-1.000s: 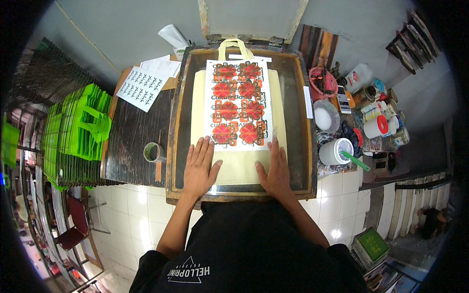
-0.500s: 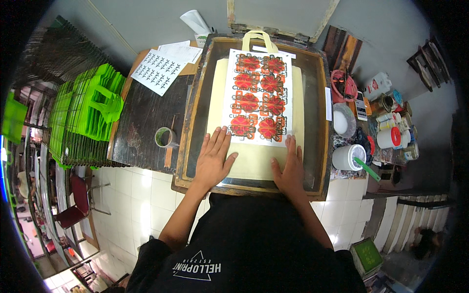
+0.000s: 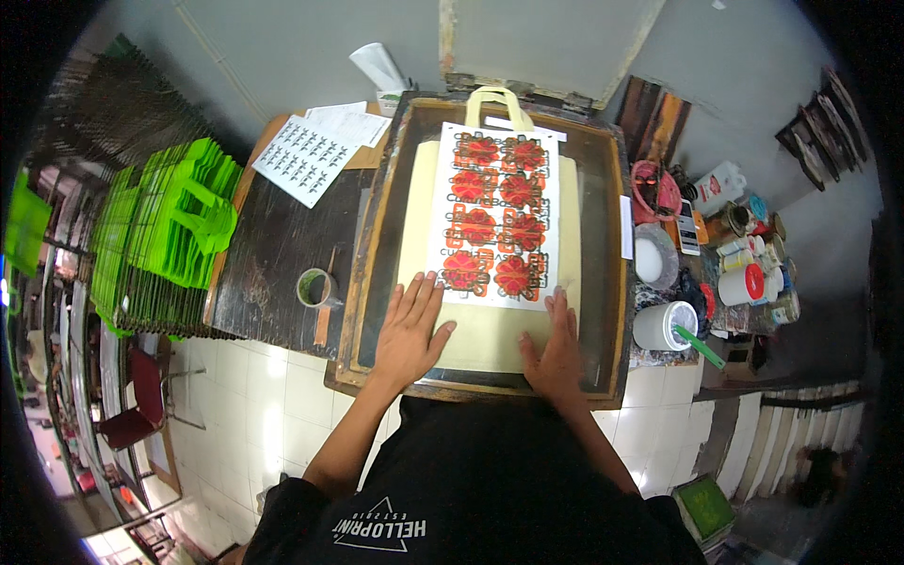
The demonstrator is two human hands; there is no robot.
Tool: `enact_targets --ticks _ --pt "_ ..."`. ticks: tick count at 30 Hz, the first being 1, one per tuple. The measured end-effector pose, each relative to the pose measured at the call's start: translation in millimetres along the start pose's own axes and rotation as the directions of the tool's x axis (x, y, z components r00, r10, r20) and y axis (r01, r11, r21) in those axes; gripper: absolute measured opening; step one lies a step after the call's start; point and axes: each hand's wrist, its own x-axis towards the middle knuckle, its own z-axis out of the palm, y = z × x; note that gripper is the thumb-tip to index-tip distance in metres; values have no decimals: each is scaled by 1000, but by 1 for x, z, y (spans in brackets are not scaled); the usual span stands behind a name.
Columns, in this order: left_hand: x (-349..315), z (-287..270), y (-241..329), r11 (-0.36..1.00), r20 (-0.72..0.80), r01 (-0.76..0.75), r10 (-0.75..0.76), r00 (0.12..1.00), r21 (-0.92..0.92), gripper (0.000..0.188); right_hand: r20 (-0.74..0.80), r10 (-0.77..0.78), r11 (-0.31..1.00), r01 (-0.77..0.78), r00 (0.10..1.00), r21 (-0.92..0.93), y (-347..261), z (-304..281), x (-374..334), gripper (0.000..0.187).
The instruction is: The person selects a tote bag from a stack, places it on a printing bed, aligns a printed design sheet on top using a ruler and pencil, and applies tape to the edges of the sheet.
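A cream tote bag (image 3: 471,344) lies flat inside a wooden-framed board (image 3: 617,311), its handles (image 3: 499,95) pointing away from me. On top of the bag rests a white sheet (image 3: 554,217) printed with red flower shapes and dark lettering. My left hand (image 3: 411,325) lies flat with fingers stretched over the bag's left side, fingertips at the sheet's lower left corner. At the lower right corner, my right hand (image 3: 554,350) rests on the bag with its thumb apart. Neither hand holds anything.
A roll of tape (image 3: 316,288) and printed papers (image 3: 306,155) lie on the dark table at left. Bright green bags (image 3: 193,221) hang on a wire rack. To the right stand a white tub (image 3: 659,327) with a green-handled tool, a pink basket (image 3: 656,191) and several paint containers.
The whole view has shifted, so the board and its surroundings appear lower in the picture. Both hands stay flat at the same places on the bag.
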Motion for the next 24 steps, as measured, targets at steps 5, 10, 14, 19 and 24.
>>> enact_targets --ticks 5,10,14,19,24 --pt "-1 2 0 1000 5 8 -8 1000 -17 61 -66 -70 997 72 995 34 8 8 -2 80" --pt "0 2 2 1000 29 24 -24 999 -6 60 -35 -24 996 27 999 79 3 3 -1 78" --pt "1 1 2 1000 30 19 -19 999 -17 60 -39 -31 998 33 999 57 3 4 -1 81" --pt "1 2 1 1000 17 8 -8 1000 -18 60 -29 -33 999 34 999 43 1 2 -1 83" --pt "1 2 2 1000 21 12 -12 1000 -16 60 -37 -41 998 43 998 50 2 4 -1 83"
